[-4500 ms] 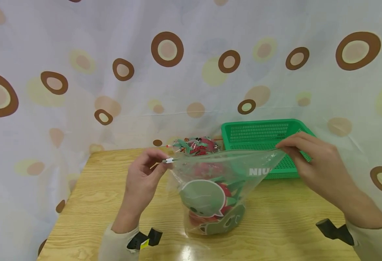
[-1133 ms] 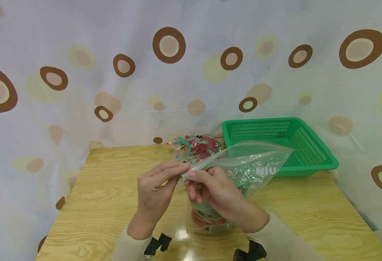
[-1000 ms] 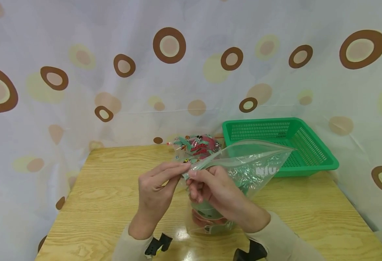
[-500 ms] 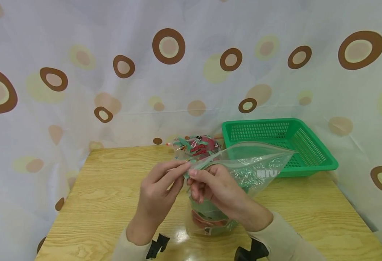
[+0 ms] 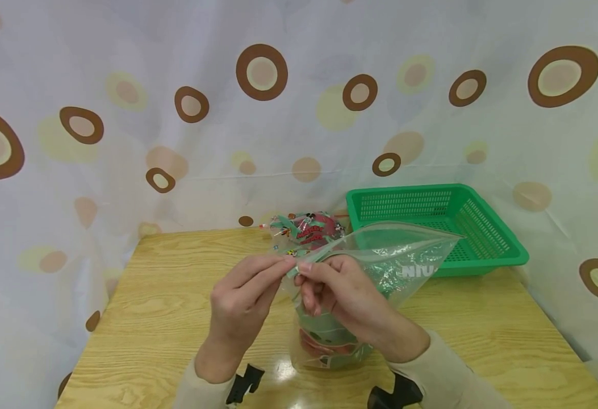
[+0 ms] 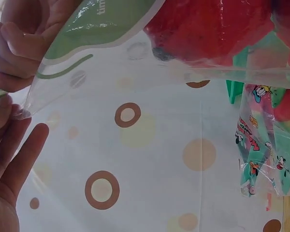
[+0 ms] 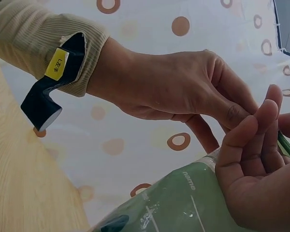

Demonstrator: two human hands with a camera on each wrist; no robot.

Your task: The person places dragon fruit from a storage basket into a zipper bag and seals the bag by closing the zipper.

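Note:
A clear zip bag with white lettering stands on the table, its mouth pulled toward the left. My left hand pinches the upper left corner between thumb and fingertips. Right beside it, my right hand pinches the zip edge with thumb and forefinger, its other fingers curled. The fingertips of both hands nearly meet and mostly hide the corner. The bag's right corner spreads loose. Inside, red contents show behind a green printed panel. In the right wrist view the left hand reaches in from the left.
Behind the zip bag lies another clear package with cartoon prints and red and green contents. A green perforated basket stands at the back right of the wooden table. A dotted curtain hangs behind.
From the bag's right corner, my right hand has come across to the left corner, next to my left hand. The right side now hangs loose. In the last second the hands barely shift.

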